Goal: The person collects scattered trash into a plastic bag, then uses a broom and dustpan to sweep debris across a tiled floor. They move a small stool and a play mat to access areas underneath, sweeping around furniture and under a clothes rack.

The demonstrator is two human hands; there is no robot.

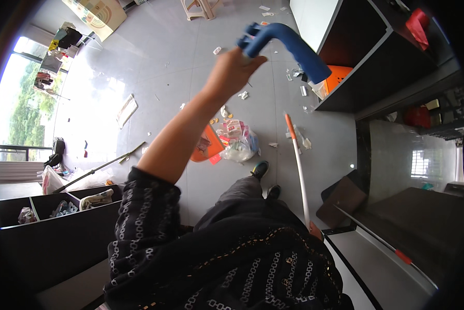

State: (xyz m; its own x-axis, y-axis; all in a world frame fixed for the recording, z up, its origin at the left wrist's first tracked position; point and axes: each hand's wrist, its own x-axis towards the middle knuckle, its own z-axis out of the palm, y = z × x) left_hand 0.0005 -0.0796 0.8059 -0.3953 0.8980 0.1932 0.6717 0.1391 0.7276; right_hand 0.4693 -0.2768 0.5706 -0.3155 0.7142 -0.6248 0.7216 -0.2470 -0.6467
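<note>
My left hand is raised ahead of me, closed around the narrow end of a curved blue plastic piece. Low at my right side, my right hand grips a white pole with an orange end that points away over the floor. Only part of that hand shows beside my shirt. Beneath my left forearm lie an orange container, partly hidden, and a clear plastic bag with mixed waste. Crumpled tissue and other scraps are scattered on the grey tiles.
A black shelf unit with an orange bag inside stands right. A dustpan with a long handle is at lower right. On the left are a divided black cabinet and a dark pole. A plastic stool stands far ahead.
</note>
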